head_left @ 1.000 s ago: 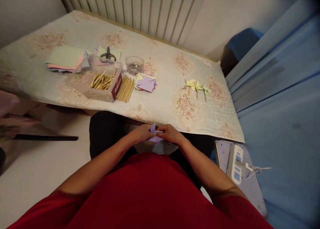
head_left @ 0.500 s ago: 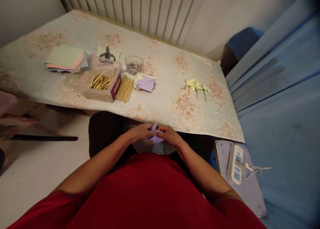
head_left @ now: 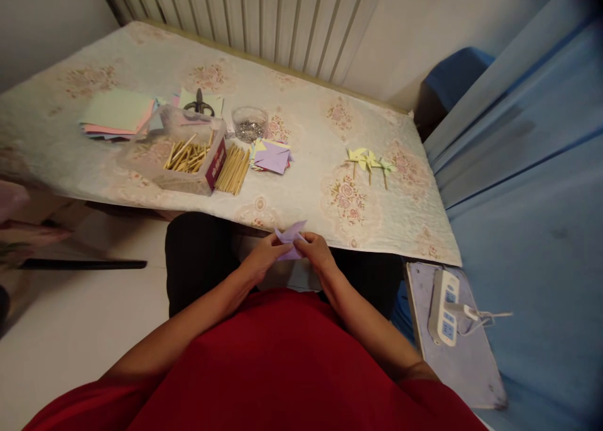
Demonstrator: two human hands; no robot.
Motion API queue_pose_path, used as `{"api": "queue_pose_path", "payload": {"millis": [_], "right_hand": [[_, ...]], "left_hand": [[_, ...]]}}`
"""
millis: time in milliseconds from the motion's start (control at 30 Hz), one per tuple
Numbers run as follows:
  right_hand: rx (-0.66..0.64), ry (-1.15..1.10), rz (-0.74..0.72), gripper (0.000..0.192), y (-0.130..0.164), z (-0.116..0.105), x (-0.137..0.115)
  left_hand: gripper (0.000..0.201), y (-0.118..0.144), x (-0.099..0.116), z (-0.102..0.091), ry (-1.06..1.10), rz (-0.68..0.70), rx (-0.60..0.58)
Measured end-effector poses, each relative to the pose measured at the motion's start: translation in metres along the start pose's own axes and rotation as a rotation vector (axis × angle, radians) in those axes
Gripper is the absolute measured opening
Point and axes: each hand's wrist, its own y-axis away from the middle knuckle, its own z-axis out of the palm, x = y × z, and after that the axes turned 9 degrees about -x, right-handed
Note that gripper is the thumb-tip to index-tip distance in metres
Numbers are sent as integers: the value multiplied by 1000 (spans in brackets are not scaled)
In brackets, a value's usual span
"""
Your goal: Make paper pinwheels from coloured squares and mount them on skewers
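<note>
I see both hands meeting just below the near edge of the worktop [head_left: 141, 54], over the lap. The left hand [head_left: 262, 259] and the right hand [head_left: 315, 255] together hold a folded piece of purple paper [head_left: 289, 237], its pointed flaps sticking up toward the worktop edge. The fingers [head_left: 281, 250] of the left hand are narrowed to a pinch on the paper's left side; the right hand's fingers [head_left: 301, 247] close on its right side, thumb on top. Both grips are tight, with no gap I can make out between fingertips and paper. I cannot tell whether the paper's tip touches the worktop edge or only overlaps it in view.

On the worktop, well apart from the hands, lies a clear plastic box [head_left: 181, 161] of wooden sticks, with a loose bundle of sticks [head_left: 233, 169] just beside its right wall. Next to those is a small pile of folded papers [head_left: 272, 156], purple on top. Behind the box stand a small glass bowl [head_left: 249, 123], scissors [head_left: 199, 105] and a stack of coloured paper sheets [head_left: 117, 112]. Finished paper pinwheels [head_left: 370, 163] lie to the right, near the blue curtain [head_left: 527, 136].

The cloth between the pinwheels and the near edge lies open. A power strip [head_left: 444, 306] sits on a board to the right of the lap.
</note>
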Motion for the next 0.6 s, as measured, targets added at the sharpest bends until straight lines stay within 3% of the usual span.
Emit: {"api": "queue_pose_path", "payload": {"millis": [133,233,600], "right_hand": [[11,-37,-5,17,1,5,0],[24,-50,8,18,1,8,1],[13,-191,22,20,-1,13,7]], "left_hand": [[32,-4,-5,2,-37,-16,139],[30,-6,-10,1,-45,-7,178],[33,-2,-3,6,1,24,150]]}}
